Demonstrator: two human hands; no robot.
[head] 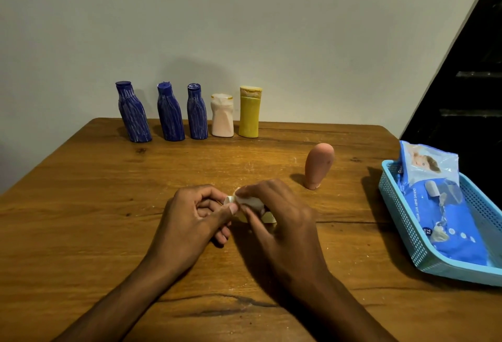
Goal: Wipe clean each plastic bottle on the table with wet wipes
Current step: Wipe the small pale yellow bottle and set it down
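Wooden and warm brown, the table (pixel 81 219) carries both bare forearms, which reach in from the near edge and meet at its middle. The left hand (pixel 194 219) has its fingers curled inward and its thumb pressed on one end of a small pale-yellow bottle (pixel 267 218), gripping it. The right hand (pixel 274 216) arches over the same bottle, fingers bent round it and pinching a bunched white wet wipe (pixel 251 202) against its surface — most of the bottle is hidden under that hand. Along the far edge, close to the plain pale wall (pixel 244 16), stand five bottles in a row: three blue bottles (pixel 170 115) streaked with white (all leaning a little), then a squat white bottle (pixel 222 116), then a taller yellow bottle (pixel 249 112). A pink bottle (pixel 318 165) stands apart from the row, upside down on its cap, to the right of the hands. At the right edge a light-blue perforated basket (pixel 402 219) holds a blue pack of wet wipes (pixel 445 219), with a second, paler pack (pixel 427 164) propped behind it. A dark slanted structure (pixel 475 70) fills the upper right corner — what it is I cannot tell.
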